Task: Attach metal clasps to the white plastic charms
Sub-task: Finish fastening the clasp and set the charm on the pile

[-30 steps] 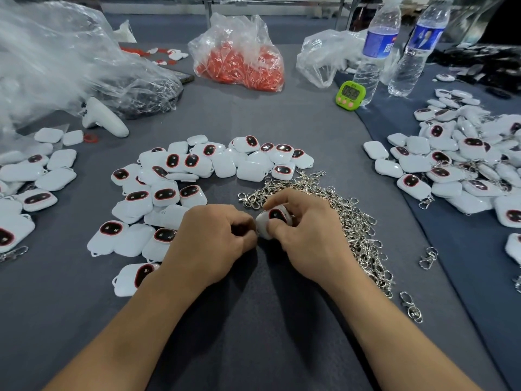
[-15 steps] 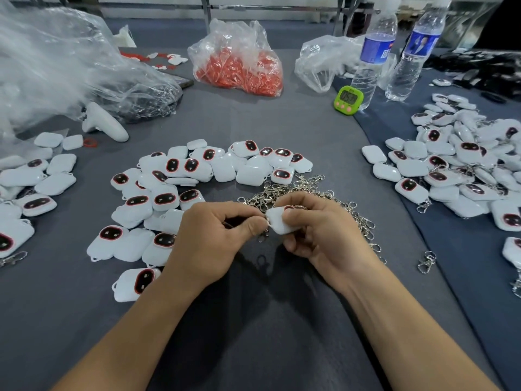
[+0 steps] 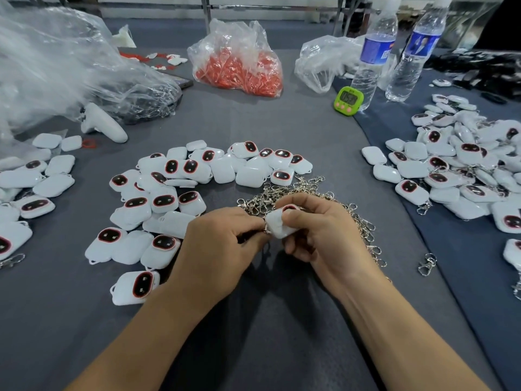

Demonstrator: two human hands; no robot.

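My right hand (image 3: 318, 235) grips a white plastic charm (image 3: 277, 224) with a dark red-rimmed face, held over the grey table. My left hand (image 3: 222, 246) pinches a small metal clasp at the charm's left edge; the clasp is mostly hidden by my fingers. Behind my hands lies a heap of silver metal clasps (image 3: 304, 193). Several loose white charms (image 3: 169, 198) lie spread to the left of my hands. A pile of charms with clasps on them (image 3: 462, 170) sits at the right.
At the back stand a bag of red parts (image 3: 239, 69), a clear plastic bag (image 3: 56, 69), two water bottles (image 3: 372, 55) and a green timer (image 3: 348, 100). A white controller (image 3: 103, 127) lies at the left. A stray clasp (image 3: 427, 263) lies on the blue cloth's edge.
The charm has been turned in my right hand, so its back now mostly faces me. My left hand's fingers stay at its left edge with the clasp.
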